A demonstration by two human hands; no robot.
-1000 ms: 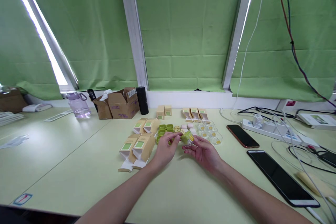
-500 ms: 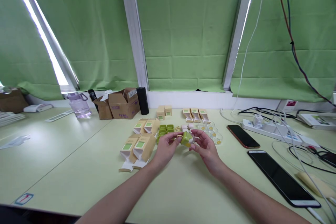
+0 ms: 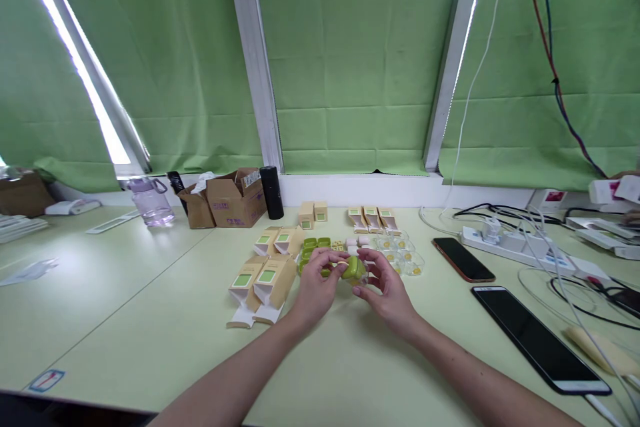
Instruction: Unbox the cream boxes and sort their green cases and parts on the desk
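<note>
Above the table in front of me is a small green container point(image 3: 355, 268) with a clear plastic part on its right side. My left hand point(image 3: 320, 281) pinches it from the left, where a thin tan piece shows at the fingertips. Curled round the clear side are the fingers and thumb of my right hand point(image 3: 387, 288). Behind my hands lie several green plastic cups point(image 3: 309, 243), small yellowish pieces point(image 3: 339, 246), pale pink blocks point(image 3: 357, 240) and clear shells point(image 3: 410, 259) with yellow spots. Open tan cartons point(image 3: 275, 280) with green squares lie to the left.
More tan cartons point(image 3: 371, 217) stand at the back. Two phones point(image 3: 540, 340) point(image 3: 463, 259) and a power strip point(image 3: 517, 251) with cables lie right. Cardboard boxes point(image 3: 236, 199), a black cylinder point(image 3: 271, 192) and a purple bottle point(image 3: 151, 200) stand back left. Another person's hand point(image 3: 631, 217) shows far right.
Both hands have shifted slightly left, and the green container has turned so its green side shows more. At the right edge another person's hands and a white box have come into view.
</note>
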